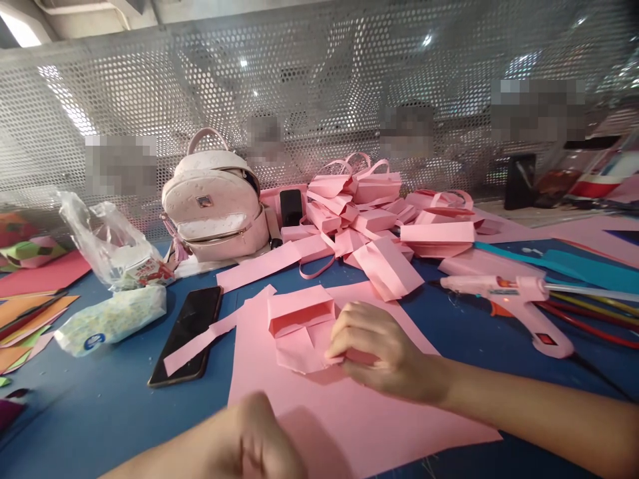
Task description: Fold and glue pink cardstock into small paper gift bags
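A small folded pink paper bag (302,313) lies on a large pink paper sheet (399,426), its open mouth facing me and a flap spread toward me. My right hand (379,349) is closed at the right side of that flap, thumb and fingers pinching its edge. My left hand (264,439) hovers low over the near edge of the sheet, apart from the bag. It is blurred, and its fingers are mostly hidden below the wrist and the frame's edge. Behind the bag rises a pile of finished-looking pink paper bags (379,183), some with looped handles.
A pink glue gun (519,293) lies at right beside blue paper strips (589,266). At left are a phone (192,332) under a pink strip, a tissue pack (114,319) and a clear plastic bag (114,239). A pink backpack (214,206) stands against the perforated metal panel (309,86).
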{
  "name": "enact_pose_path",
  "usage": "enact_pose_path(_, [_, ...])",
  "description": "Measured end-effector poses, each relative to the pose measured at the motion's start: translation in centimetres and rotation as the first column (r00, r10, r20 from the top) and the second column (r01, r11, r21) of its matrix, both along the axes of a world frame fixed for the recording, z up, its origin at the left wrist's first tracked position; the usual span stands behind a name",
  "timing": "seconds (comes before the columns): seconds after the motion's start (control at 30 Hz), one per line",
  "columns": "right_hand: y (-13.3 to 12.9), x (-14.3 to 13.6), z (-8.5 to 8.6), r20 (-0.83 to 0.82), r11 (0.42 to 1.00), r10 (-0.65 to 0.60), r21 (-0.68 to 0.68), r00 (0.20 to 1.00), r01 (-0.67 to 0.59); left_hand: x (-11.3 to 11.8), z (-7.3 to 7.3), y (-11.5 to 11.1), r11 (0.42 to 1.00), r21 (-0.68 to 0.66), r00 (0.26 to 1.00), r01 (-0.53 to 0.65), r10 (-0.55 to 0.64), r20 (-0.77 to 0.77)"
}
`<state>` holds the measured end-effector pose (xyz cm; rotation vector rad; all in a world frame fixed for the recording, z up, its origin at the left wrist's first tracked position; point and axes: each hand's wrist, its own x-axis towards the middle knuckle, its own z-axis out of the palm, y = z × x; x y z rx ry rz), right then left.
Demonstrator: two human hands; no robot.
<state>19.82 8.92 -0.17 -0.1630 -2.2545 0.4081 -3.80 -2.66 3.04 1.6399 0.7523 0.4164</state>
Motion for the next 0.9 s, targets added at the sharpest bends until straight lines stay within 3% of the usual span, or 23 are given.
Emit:
enact_pose_path(0.1, [-0.1,0.0,0.1,0.002,1.0,-0.005,-0.01,1.0,0.005,0.8,0.0,0.9,0.947,-0.227,0.963,-0.226,0.253,0.095])
enact_pose_path(0.17, [-0.1,0.0,0.2,-0.001,1.0,-0.007,-0.012,1.0,0.006,1.0,-0.2,1.3,0.897,-0.338,0.928,-0.284,0.346,0.138])
enact_pose_path(0.4, [0.0,0.0,0.2,0.016,1.0,0.004,-0.017,1.0,-0.004,1.0,-0.6,2.2,0.854,-0.26,0.832,-0.45,0.507,0.226])
enact_pose_path(0.67, [0.0,0.1,0.2,0.031,1.0,-0.005,0.001,0.999,0.005,0.5,-1.5,2.6,0.856,-0.279,0.839,-0.434,0.498,0.222])
enact_pose_path(0.9, [0.0,0.0,0.2,0.02,1.0,-0.008,-0.011,1.0,0.008,0.2,-1.4,1.9,0.932,-0.141,0.896,-0.334,0.361,0.259])
